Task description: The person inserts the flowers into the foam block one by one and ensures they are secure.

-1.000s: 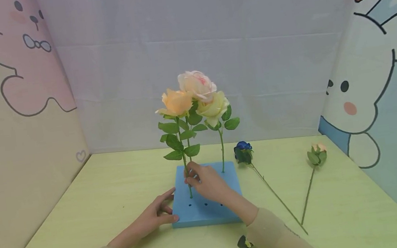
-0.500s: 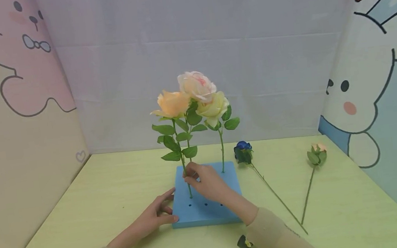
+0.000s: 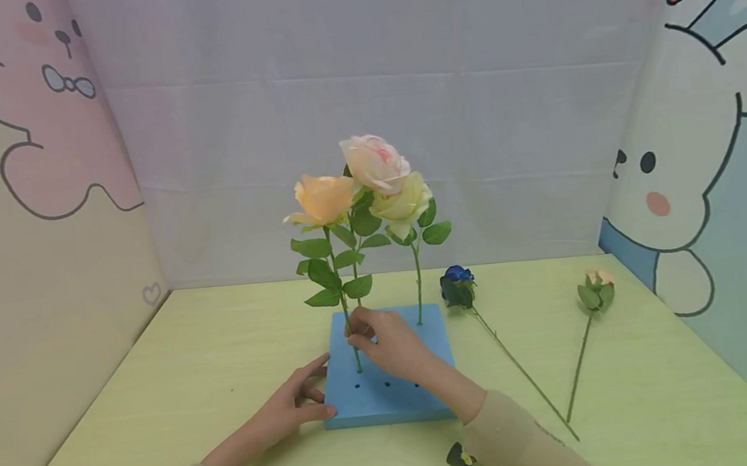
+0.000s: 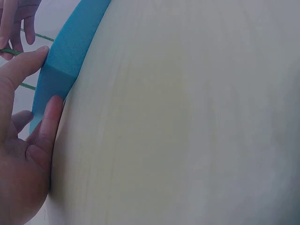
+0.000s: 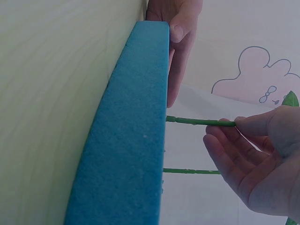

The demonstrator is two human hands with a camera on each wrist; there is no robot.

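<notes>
Right hand [image 3: 390,343] is pinching the orange rose [image 3: 324,200] by its stem [image 5: 194,121], which stands in the blue block [image 3: 395,405]. Left hand [image 3: 290,406] just rests loose fingers on the block's left edge. Pink rose [image 3: 376,163] and yellow rose [image 3: 401,206] stand behind; blue rose [image 3: 458,285] and peach rose [image 3: 596,295] lie off right on the table [image 3: 219,345].

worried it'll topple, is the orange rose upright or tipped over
Upright, leaning slightly left: in the head view, the orange rose rises from the blue block, its stem pinched by the right hand.
</notes>
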